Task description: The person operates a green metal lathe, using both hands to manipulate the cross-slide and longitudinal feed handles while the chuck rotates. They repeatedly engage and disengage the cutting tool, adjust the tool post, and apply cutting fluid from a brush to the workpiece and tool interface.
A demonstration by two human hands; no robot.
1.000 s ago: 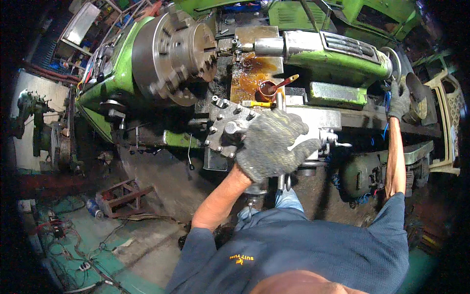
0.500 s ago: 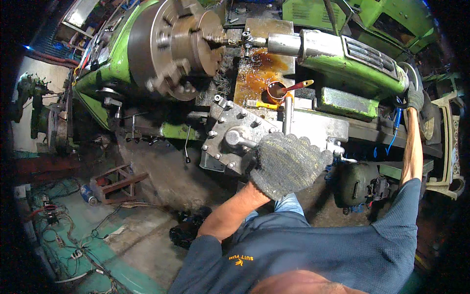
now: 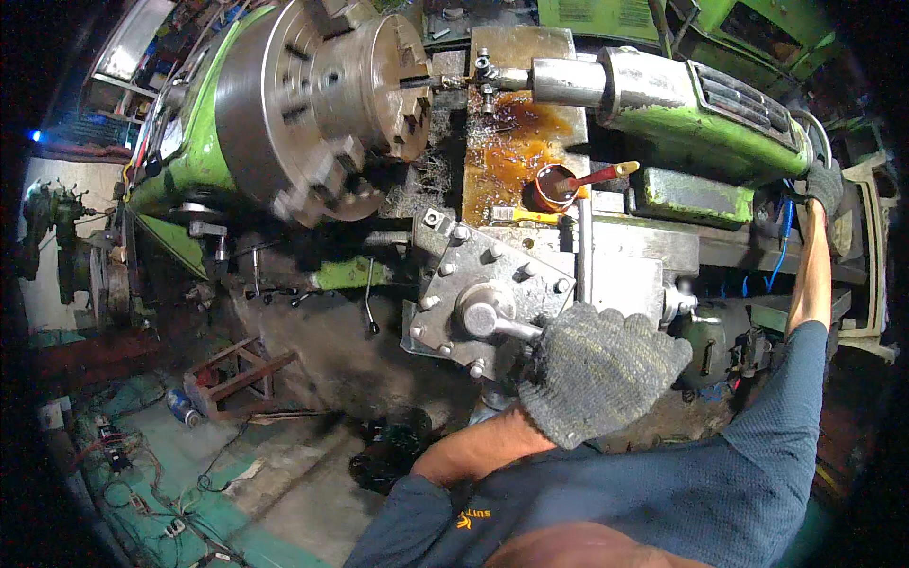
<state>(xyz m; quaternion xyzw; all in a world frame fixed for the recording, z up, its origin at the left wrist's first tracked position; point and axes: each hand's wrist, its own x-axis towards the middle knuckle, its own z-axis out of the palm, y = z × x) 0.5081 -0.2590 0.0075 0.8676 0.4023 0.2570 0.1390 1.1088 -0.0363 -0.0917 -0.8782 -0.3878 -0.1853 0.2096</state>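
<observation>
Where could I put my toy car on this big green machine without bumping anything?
The flat grey slab between the tool post and the green tailstock looks barest. The oily tray behind holds an orange cup and metal chips. Near the chuck it's crowded.

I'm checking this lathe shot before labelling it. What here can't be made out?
- Head view: the end of the lever, covered by the gloved left hand.
- Head view: what the gloved right hand grips, lost in the dark, bent rim.
- Head view: what the orange cup holds; too small.
- Head view: the floor clutter at lower left, dim and tiny.
</observation>
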